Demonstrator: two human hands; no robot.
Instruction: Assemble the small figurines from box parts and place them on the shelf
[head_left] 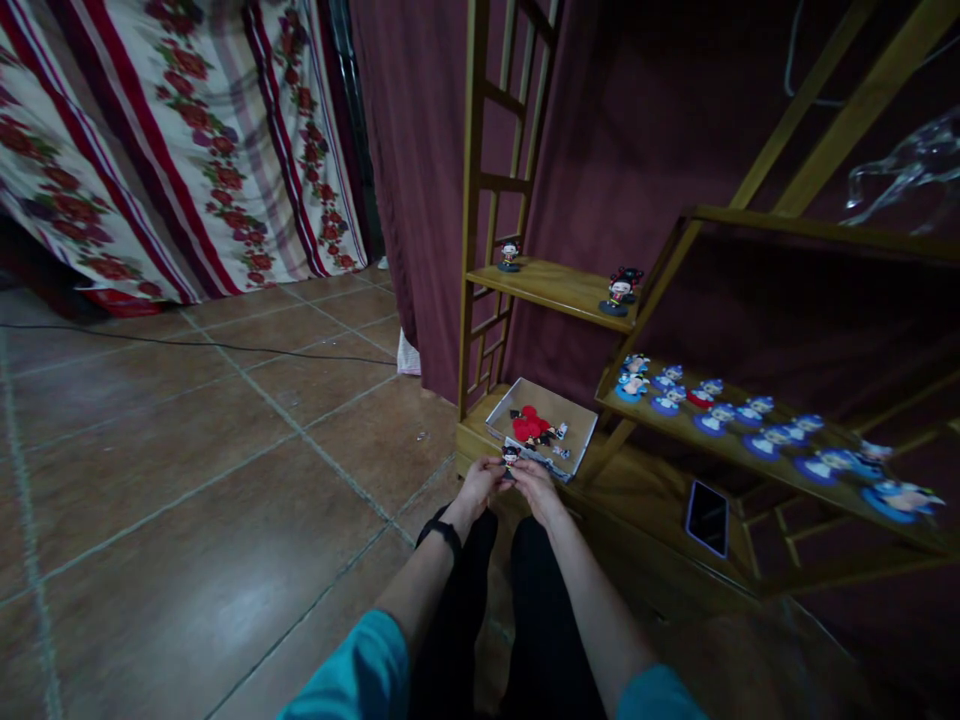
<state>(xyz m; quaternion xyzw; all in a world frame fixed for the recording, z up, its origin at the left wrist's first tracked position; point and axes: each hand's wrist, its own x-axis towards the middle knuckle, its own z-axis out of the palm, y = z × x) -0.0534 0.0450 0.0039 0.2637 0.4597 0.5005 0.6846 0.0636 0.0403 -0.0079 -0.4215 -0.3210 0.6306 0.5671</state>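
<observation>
Between my two hands is a small black-haired doll figurine (511, 456), held upright in front of a shallow box. My left hand (482, 482) has its fingers closed on the figurine's left side. From the right, my right hand (535, 484) grips the same figurine near its base. Just beyond them, the open cardboard box (581, 418) rests on the low shelf. Inside it lie round red pieces (530, 424) and several small dark and white parts, too small to name. My fingers partly hide the figurine's lower body.
Two similar figurines, one left (509, 256) and one right (621, 290), stand on the upper wooden shelf (559, 285). Several blue-based figurines (715, 418) line the right shelf. A phone (707, 517) lies below. A cable (225, 346) crosses the tiled floor.
</observation>
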